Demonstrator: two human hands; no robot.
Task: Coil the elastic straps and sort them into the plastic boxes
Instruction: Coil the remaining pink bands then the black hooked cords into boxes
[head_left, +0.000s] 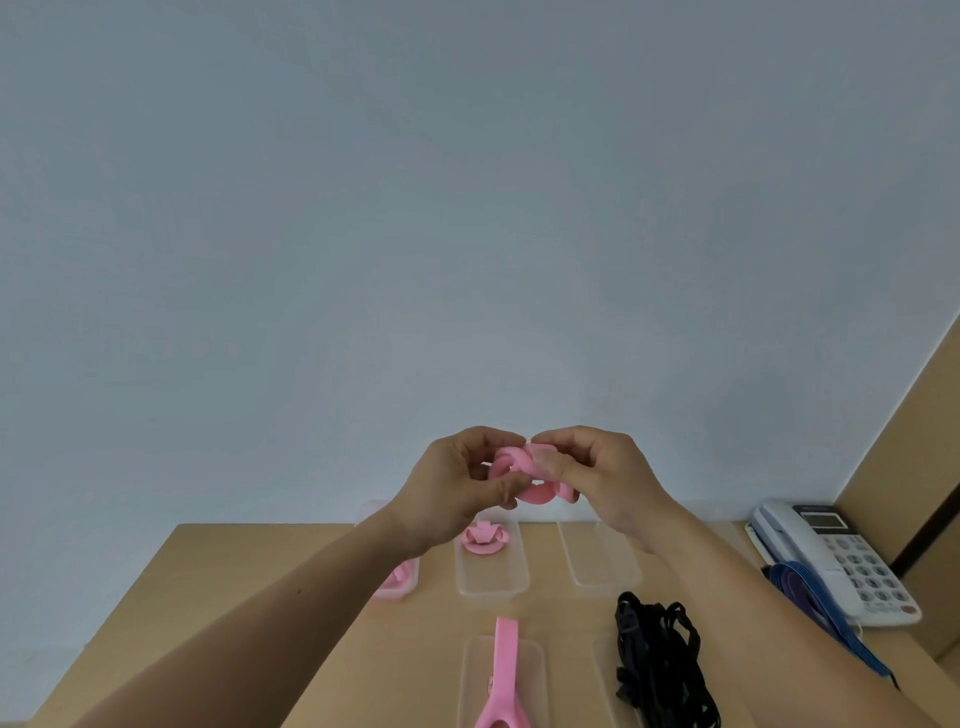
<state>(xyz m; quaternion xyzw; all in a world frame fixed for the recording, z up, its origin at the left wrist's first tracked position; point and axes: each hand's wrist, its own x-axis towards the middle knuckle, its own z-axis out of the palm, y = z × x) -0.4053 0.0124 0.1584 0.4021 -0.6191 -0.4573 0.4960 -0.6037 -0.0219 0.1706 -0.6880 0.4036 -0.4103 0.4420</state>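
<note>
1. The tan wooden surface (260, 623) ended at a pale wall, and both hands were raised in open air above its far edge.
2. The left hand (457, 483) and right hand (597, 473) met at the fingertips, curled, both pinching a partly coiled pink elastic strap (524, 475).
3. Below them, a clear plastic box (491, 582) held a finished pink coil (485, 540).
</note>
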